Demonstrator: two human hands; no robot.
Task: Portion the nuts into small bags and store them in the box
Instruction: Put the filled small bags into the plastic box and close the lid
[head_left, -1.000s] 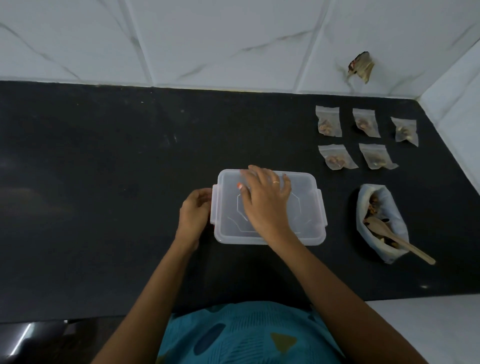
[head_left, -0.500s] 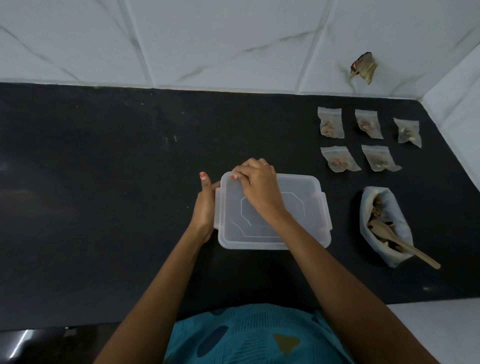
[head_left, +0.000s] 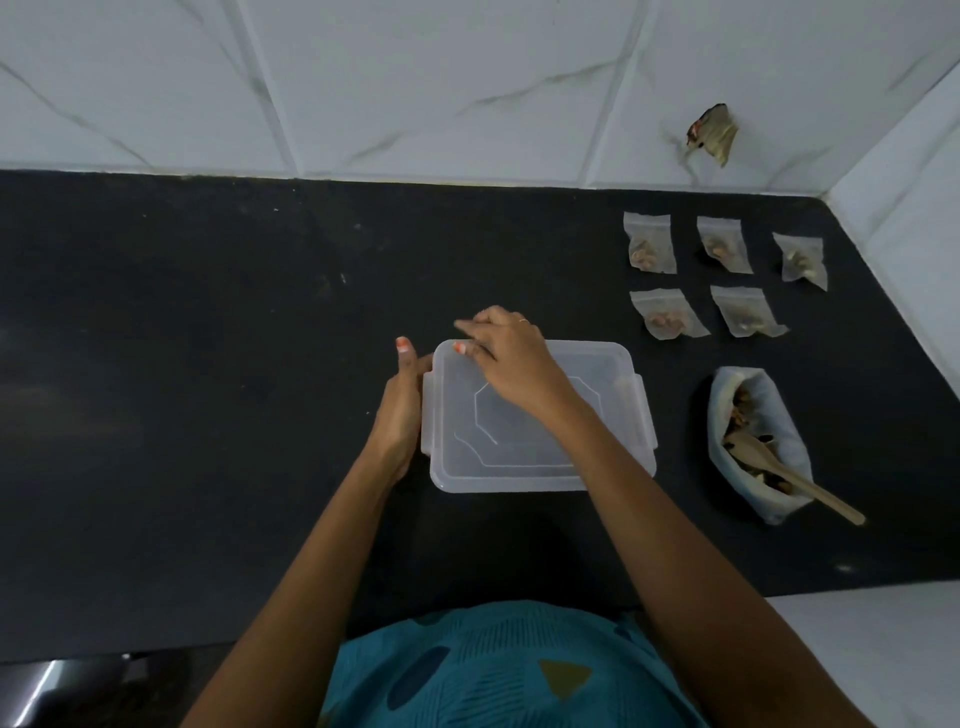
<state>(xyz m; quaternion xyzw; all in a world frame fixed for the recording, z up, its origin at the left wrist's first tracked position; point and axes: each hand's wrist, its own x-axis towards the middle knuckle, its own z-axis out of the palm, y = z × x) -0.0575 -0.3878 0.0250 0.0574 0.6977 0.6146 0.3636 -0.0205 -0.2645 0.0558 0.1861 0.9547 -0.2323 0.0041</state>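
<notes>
A translucent plastic box (head_left: 498, 457) with its lid on sits mid-counter. My left hand (head_left: 397, 410) holds its left side at the clip, thumb pointing up; its fingers are hidden. My right hand (head_left: 511, 364) pinches the lid's far left corner, thumb on top and fingers over the edge. Several small sealed bags of nuts lie at the back right, among them one (head_left: 650, 249) in the far row and one (head_left: 667, 319) nearer. An open bag of nuts (head_left: 779, 431) with a wooden spoon (head_left: 795, 480) in it lies right of the box.
The black counter (head_left: 208, 364) stretches left of the box. White tiled walls close the back and right side. A crumpled scrap (head_left: 714, 132) sticks to the back wall. A white surface (head_left: 857, 649) adjoins the counter at the near right.
My right hand slid from flat on the lid's middle to its far left corner and curled over the edge. My left hand moved up along the box's left side, thumb raised.
</notes>
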